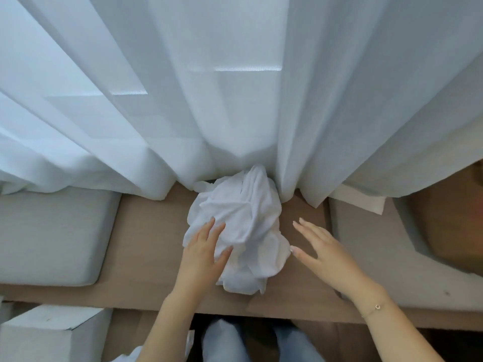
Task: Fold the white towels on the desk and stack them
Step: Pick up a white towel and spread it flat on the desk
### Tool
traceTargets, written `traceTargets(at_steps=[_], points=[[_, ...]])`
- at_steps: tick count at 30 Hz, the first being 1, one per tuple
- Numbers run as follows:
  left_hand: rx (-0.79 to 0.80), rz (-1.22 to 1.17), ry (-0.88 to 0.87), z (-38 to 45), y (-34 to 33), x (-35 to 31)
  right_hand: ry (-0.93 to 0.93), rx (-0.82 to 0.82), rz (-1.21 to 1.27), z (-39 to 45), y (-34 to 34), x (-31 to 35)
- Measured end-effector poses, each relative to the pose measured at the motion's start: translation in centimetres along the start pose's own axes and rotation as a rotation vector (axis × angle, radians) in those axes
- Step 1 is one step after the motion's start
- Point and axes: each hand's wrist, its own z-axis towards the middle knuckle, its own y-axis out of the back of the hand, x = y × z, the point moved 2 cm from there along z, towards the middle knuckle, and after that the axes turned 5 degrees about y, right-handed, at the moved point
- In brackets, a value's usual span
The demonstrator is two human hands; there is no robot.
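Your left hand [202, 246] rests flat on the crumpled towels [239, 226], right hand [320, 248] spread beside; tangled layers risk lifting together off the bench [146, 246].

A sheer white curtain [209, 87] hangs in long folds across the far side, its hem bunched on the far edge. A grey cushion [49, 236] lies at the left, and another grey cushion [379, 257] at the right, curved round a brown surface [449, 226]. A white box [39, 333] stands at the lower left. A thin bracelet [376, 307] circles one wrist. Blue jeans [227, 340] show below.
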Motion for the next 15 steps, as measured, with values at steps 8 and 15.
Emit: traceTargets(at_steps=[8,15], points=[[0.129,-0.017,-0.044,14.0,-2.9,5.6,-0.25,-0.082,0.305,7.0,-6.5,2.6],[0.136,0.135,0.033,20.7,-8.6,8.8,-0.439,-0.29,0.77,11.9,-10.7,4.4]])
